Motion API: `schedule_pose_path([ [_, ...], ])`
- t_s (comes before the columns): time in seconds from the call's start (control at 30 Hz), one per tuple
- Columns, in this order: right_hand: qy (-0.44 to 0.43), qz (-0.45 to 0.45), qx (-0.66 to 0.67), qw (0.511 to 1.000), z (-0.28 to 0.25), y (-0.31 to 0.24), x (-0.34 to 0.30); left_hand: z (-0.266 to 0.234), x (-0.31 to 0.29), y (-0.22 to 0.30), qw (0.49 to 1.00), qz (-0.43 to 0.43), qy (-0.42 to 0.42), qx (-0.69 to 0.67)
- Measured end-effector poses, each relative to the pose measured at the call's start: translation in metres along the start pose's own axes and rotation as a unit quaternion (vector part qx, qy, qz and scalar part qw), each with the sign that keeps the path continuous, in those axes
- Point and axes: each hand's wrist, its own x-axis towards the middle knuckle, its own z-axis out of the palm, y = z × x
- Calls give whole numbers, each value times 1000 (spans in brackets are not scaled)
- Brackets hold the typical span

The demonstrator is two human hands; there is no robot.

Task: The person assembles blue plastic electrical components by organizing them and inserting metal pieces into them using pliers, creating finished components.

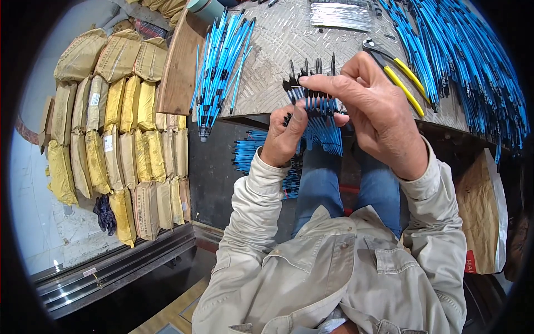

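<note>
My left hand (285,136) is closed around a bundle of thin blue sticks with black ends (325,133), held upright just off the table's near edge. The black tips stand in a rough row, a few of them higher than the rest. Across the bundle comes my right hand (384,108), its index finger stretched along the black tips and its other fingers bent. A fingertip of that hand shows at the bundle's right side, and the hand seems to grip there. Part of the bundle is hidden behind the fingers.
Loose blue sticks (222,67) lie at the table's left, a large heap (473,61) at the right. Yellow-handled pliers (405,92) and thin silvery pieces (340,16) rest on the table (267,80). Wrapped packages (117,103) are stacked left; more sticks (250,153) sit below the edge.
</note>
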Motion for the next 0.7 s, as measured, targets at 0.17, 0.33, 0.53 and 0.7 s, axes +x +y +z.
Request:
schedule_pose_path([
  [0.17,-43,-11,-14,999,-12,-4,6,-4,0,-1,999,9,-26,19],
  [0.33,-57,-4,-21,998,-12,-4,7,-6,0,0,998,15,-34,49],
  [0.53,-51,-2,-41,998,-10,-9,5,-6,-3,0,998,11,-32,48],
  [0.7,-45,-8,-46,998,-8,-9,4,-4,-2,2,999,6,-33,38],
])
